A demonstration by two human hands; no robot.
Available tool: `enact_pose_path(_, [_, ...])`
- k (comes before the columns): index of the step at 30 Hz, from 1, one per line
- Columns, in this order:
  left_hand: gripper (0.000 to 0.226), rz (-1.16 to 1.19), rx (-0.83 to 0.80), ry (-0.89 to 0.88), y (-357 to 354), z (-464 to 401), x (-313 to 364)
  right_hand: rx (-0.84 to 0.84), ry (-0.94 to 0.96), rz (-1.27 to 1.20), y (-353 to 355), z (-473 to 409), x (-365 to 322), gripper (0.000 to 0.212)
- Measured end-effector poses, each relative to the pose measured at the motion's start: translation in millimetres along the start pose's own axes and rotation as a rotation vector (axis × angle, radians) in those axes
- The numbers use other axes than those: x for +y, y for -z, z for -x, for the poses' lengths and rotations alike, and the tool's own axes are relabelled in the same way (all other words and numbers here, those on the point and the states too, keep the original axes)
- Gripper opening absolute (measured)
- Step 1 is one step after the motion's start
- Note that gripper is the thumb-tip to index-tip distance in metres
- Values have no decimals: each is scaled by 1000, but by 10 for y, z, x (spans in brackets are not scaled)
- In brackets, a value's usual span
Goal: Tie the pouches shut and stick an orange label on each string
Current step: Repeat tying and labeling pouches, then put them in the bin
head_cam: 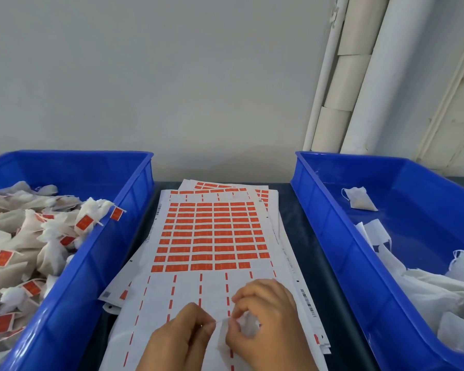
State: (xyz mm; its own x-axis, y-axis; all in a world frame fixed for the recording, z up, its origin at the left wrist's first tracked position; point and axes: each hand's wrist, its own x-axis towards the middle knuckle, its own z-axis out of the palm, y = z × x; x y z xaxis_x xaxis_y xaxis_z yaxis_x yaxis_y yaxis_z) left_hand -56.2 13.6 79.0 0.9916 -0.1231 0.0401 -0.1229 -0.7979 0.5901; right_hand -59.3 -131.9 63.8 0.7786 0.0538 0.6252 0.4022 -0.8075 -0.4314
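Closest to the camera, both hands are bunched together low over the label sheets. The left hand (182, 336) has its fingertips pinched on what looks like a thin white string, and the right hand (263, 319) is curled around a small white fabric pouch (248, 324), mostly hidden under the fingers. Looks like the tying step on this one, though I can't tell if the knot is actually made yet. No label on its string that I can see.

Under the hands is the stack of white backing sheets with small orange rectangular labels (209, 234). The near part of the top sheet is already peeled bare, just the orange dashes left, and the far part has plenty of full rows, so no shortage of labels.

On the left sits a blue plastic bin (113, 236) heaped with tied white pouches carrying orange tags (38, 236), so that's the done pile and it's big. On the right, another blue plastic bin (332, 236) holds loose untied white pouches (439, 290), fewer of them, plus 1 lone pouch (359, 199) at its far end. So I'd guess well past halfway, with that right bin left to clear.

Everything sits on a dark surface (306, 236) against a pale wall, with white pipes (359, 76) running up the right side.
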Motion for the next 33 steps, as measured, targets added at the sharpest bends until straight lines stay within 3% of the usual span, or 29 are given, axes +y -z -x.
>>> enact_pose_path(3, [10, 457, -67, 160, 14, -15, -80, -12, -78, -119, 35, -9, 58, 8])
enact_pose_path(6, [10, 916, -161, 173, 18, 60, -129, -117, -213, -253, 102, -26, 108, 5])
enact_pose_path(10, [5, 885, -165, -23, 30, 146, -108, -316, -379, -436, 186, -43, 76, 36])
enact_pose_path(12, [8, 906, -173, -61, 70, 166, -85, -412, -484, -524, 207, -46, 23, 32])
enact_pose_path(16, [49, 1478, -262, 168, 174, 131, -61, -563, -567, -866, 272, 54, -29, 11])
enact_pose_path(17, [54, 1519, -277, 192, 212, 116, -50, -587, -575, -932, 276, 66, -26, 10])
enact_pose_path(20, [56, 1483, -218, 208, 284, 42, -66, -720, -618, -910, 226, 11, 2, 10])
enact_pose_path(23, [17, 1347, -99, 210, 326, -50, -84, -720, -631, -785, 158, -40, -1, 37])
enact_pose_path(24, [22, 1222, -46, 220, 308, -88, -116, -713, -667, -805, 165, -42, -4, 42])
enact_pose_path(26, [20, 986, 65, 178, 267, -163, -113, -719, -705, -879, 165, -4, 47, 6])
enact_pose_path(28, [13, 810, 169, 130, 275, -207, -49, -724, -723, -894, 220, 42, 111, 16])
enact_pose_path(30, [10, 686, 274, 146, 277, -246, -37, -619, -770, -873, 231, -8, 219, 13])
enact_pose_path(33, [9, 493, 212, 192, 237, -290, -100, -605, -733, -992, 232, -190, 343, 17])
